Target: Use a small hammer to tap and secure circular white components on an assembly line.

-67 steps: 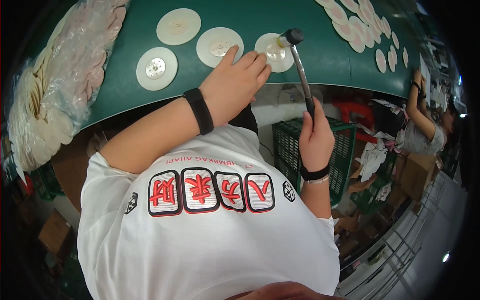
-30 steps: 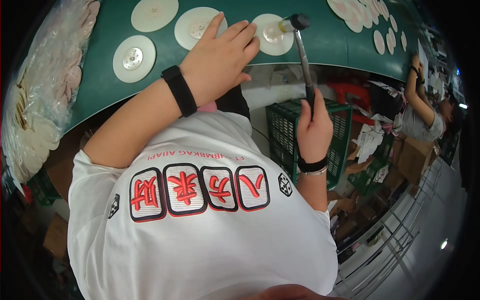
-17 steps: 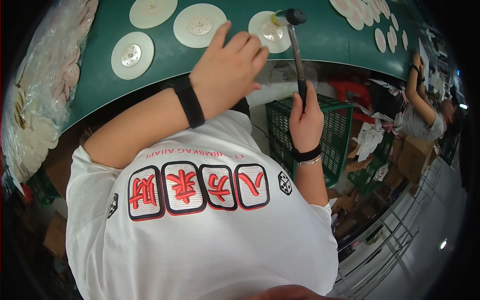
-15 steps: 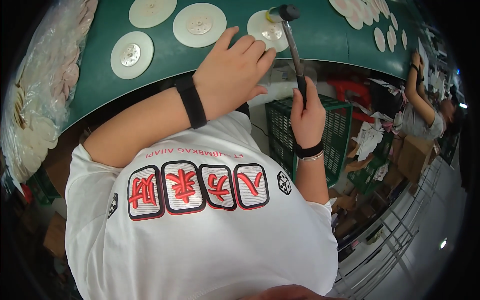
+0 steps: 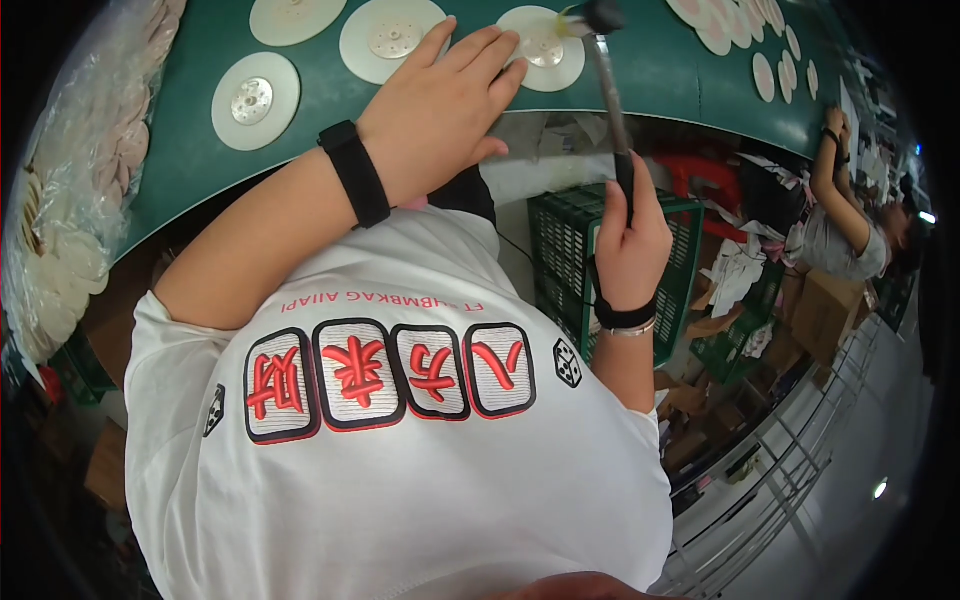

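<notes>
My right hand (image 5: pixel 635 240) is wrapped round the black grip of a mallet (image 5: pixel 612 95). The mallet's head, black with a yellow part, is blurred and overlaps the right edge of a white round disc (image 5: pixel 542 50) with a metal hub plate; whether it touches cannot be told. My left hand (image 5: pixel 435 115), a black band on its wrist, is open with fingers stretched out, between that disc and a second white disc (image 5: pixel 392 38). A third disc (image 5: pixel 256 102) lies farther left with a shiny metal plate, and a fourth (image 5: pixel 292 15) at the far edge.
The discs lie on a green table (image 5: pixel 660 85). A clear plastic bag (image 5: pixel 85 170) of many discs fills the left side. More pinkish discs (image 5: pixel 765 78) are at the far right. Below the table stand green crates (image 5: pixel 680 260); another person (image 5: pixel 845 215) works at right.
My left hand has drawn back to the left, away from the hub disc. The mallet head has shifted right and away, and my right hand has moved slightly right and lower.
</notes>
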Demonstrator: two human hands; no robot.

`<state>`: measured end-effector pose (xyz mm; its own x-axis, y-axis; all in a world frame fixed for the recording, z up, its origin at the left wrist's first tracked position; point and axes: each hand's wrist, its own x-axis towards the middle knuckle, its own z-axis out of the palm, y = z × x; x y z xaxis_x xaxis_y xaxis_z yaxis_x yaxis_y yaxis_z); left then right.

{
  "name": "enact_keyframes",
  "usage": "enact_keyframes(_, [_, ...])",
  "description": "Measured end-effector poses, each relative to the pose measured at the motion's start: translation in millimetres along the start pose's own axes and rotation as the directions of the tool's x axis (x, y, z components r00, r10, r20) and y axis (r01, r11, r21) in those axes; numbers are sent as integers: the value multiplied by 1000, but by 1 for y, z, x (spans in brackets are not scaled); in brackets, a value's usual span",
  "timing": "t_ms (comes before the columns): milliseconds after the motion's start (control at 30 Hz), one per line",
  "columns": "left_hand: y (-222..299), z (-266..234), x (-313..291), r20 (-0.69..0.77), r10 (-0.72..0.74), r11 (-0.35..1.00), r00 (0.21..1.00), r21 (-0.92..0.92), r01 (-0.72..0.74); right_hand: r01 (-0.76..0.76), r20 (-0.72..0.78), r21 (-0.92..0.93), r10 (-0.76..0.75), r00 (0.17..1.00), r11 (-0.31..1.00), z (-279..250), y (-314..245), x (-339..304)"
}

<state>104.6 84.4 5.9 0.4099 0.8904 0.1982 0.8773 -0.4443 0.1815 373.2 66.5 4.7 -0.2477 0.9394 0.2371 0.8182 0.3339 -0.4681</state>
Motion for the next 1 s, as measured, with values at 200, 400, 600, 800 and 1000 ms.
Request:
enact_keyframes(200, [3, -1, 0, 8, -8, 1000, 1000, -2, 8, -90, 38, -64, 93, 995, 994, 12, 3, -14])
enact_keyframes(400, [20, 5, -4, -39, -21, 999, 999, -46, 19, -21, 25, -105, 24, 999, 994, 12, 3, -3])
enact_keyframes(600, [0, 15, 3, -235, 5, 992, 972, -121, -35, -19, 72, 21, 18, 997, 1000, 5, 9, 5])
enact_keyframes(800, [3, -16, 9, -102, 25, 996, 994, 82, -17, 35, -75, 49, -31, 997, 998, 6, 8, -5])
enact_keyframes(1000, [2, -21, 4, -97, 7, 996, 995, -82, -15, 49, 4, -111, -49, 999, 993, -8, -4, 0])
